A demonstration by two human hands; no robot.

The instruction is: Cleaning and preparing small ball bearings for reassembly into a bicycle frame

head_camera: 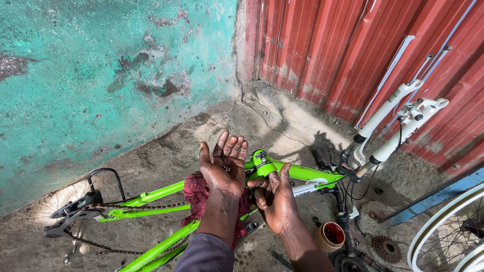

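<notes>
looking down through the head camera, i saw my left hand [224,166] turned palm up and spread loose, cupping what seemed to be a few tiny dark and shiny bits in its hollow, too small for me to tell what they were. my right hand [276,196] sat just beside it, lower and to the right, its thumb and fingers pressed around the green shell [262,165] at the bottom of the bright green bicycle frame [158,193], so that hand was grasping the frame itself. the shell lay just off the right side of the left palm and directly under the right hand's fingertips, which made the right hand the nearer one by a clear margin; the left only needed to tip toward the right to meet it. the frame's long axis ran from lower left to upper right across the concrete floor [162,149], with the white suspension fork [397,122] pointing up toward the red corrugated wall [356,41]. a dark red rag [195,192] was bunched on the frame below the left wrist. near the right forearm stood a small round tin [329,236] with red inside, well within reach of that hand. a loose chain [106,245] trailed along the floor at the far left, well apart from both hands.
</notes>
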